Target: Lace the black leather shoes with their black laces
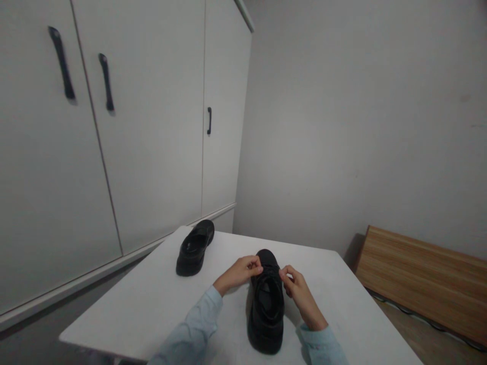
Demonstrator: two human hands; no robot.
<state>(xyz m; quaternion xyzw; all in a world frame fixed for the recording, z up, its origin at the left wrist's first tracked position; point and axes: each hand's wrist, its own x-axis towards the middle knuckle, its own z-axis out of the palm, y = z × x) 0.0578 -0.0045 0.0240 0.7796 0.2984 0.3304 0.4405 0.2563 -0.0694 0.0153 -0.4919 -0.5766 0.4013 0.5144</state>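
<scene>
A black shoe [265,324] stands on the white table in front of me, its toe pointing away and its opening facing up. At the left of its upper, my left hand [241,272] is closed in a pinch, thumb against fingers. My right hand [299,290] pinches at the right side, level with the left one. Between the fingertips runs dark lacing [269,271] that blends into the shoe; each hand seems to grip one end of the shoelace. A second black shoe [195,248] rests apart at the table's far left, untouched.
The white table [152,309] has its far edge close to a grey wall [342,126]. White cabinet doors [152,142] with black handles line the left side. Beyond the table's right edge is a wood-grain panel [422,279], with a dark cable [418,320] along its lower edge.
</scene>
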